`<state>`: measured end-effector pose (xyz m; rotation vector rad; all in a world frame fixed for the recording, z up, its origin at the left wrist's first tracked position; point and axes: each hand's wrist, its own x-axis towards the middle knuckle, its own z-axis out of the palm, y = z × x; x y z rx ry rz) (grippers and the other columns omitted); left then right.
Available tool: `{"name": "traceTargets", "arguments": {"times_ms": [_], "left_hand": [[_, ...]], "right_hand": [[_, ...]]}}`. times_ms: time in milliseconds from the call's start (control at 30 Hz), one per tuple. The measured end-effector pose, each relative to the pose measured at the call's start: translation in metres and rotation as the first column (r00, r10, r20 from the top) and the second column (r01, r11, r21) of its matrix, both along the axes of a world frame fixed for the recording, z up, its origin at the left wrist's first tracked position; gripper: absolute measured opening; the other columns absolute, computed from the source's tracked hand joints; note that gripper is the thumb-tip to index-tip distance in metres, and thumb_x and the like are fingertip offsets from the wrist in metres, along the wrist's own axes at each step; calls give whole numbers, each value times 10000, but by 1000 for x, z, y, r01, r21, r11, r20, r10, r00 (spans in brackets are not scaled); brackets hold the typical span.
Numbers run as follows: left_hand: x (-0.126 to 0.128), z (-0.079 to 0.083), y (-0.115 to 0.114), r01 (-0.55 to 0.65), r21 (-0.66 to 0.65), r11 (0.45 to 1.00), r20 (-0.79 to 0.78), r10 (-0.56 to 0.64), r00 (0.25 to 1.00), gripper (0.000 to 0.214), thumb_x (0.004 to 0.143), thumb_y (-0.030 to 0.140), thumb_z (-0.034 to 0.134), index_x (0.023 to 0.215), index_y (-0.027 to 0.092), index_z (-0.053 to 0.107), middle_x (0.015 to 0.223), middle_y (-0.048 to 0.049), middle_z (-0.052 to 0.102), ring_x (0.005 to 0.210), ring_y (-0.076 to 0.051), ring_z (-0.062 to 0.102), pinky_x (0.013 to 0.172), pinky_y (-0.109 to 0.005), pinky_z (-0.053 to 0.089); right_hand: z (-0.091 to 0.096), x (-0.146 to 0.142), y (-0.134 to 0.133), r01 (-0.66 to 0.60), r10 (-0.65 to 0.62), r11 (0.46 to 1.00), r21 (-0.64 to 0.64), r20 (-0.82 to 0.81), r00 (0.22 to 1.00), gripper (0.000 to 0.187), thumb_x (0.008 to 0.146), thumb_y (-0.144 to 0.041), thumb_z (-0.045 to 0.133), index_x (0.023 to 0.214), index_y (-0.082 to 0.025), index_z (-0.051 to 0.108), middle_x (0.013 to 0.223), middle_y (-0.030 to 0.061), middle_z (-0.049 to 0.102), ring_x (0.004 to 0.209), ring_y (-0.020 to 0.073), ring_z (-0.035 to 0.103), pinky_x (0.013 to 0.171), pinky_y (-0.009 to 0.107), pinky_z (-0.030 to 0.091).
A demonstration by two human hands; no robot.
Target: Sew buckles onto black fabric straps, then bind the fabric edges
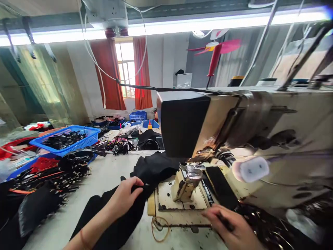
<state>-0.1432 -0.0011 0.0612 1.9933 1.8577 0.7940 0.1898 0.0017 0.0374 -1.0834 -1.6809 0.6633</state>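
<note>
My left hand (125,196) is closed on the edge of a piece of black fabric (153,166), thumb and forefinger together. The cloth drapes over the table left of the sewing machine and runs under my wrist. A small shiny spot shows on it beside my fingertips. My right hand (231,225) is curled around a small dark object (225,222), too blurred to name, near the machine bed's front right corner. Between my hands stands the sewing machine's raised post (188,184). A dark marker pen (208,191) lies beside that post.
The machine head (186,128) rises at right, with a lit lamp (253,169) beneath its arm. A rubber band (160,233) lies by the bed's front edge. Blue baskets (88,139) and heaps of black straps (52,173) crowd the left. Dark glossy items (265,225) lie right.
</note>
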Motion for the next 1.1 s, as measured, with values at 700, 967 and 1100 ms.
{"name": "traceTargets", "arguments": {"times_ms": [700,967,1100], "left_hand": [[156,-33,-63,41,264,964,348,-135,928,131,812,218,572,765,241,692,711,-9,700,641,-166,661,597,-251,514],[154,-34,-68,42,245,969,370,-133,919,138,839,229,547,742,221,645,697,-2,684,631,-151,636,601,-234,499],[152,-39,-65,16,162,987,432,-85,898,137,842,278,560,778,223,668,754,-12,712,692,-172,663,653,-261,517]], "right_hand": [[-5,-21,-39,-261,132,925,276,411,902,193,859,-140,477,854,-171,667,731,51,679,644,169,646,583,252,487],[-7,-11,-20,-122,99,987,103,201,975,183,883,-233,527,787,-189,676,708,24,698,637,165,644,601,251,481],[0,-13,-35,-188,172,980,66,202,964,161,883,-227,526,850,-195,681,774,28,698,703,167,647,646,254,475]]}}
